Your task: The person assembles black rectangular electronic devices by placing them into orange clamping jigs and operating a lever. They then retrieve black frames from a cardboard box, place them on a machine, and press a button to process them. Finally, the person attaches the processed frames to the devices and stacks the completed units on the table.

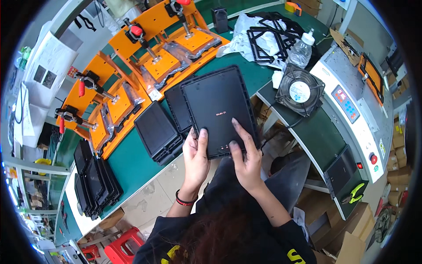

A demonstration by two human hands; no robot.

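A black rectangular plastic panel (217,99) with a raised rim and small print in its middle is held up over the bench edge. My left hand (195,154) grips its lower left corner, thumb on the face and fingers behind. At the lower right, my right hand (247,160) clasps the same panel, thumb near the bottom edge and index finger stretched over the face. Just behind it, partly hidden, lies another black panel (176,105). A stack of black panels (158,127) sits to the left of my left hand.
Orange clamp fixtures (162,61) with red handles line the back of the green bench (136,152). More black panels (94,185) are piled at left. A fan (300,90), a clear bottle (301,50) and black frames (268,44) stand right, beside a white machine (356,127) and green-handled pliers (354,193).
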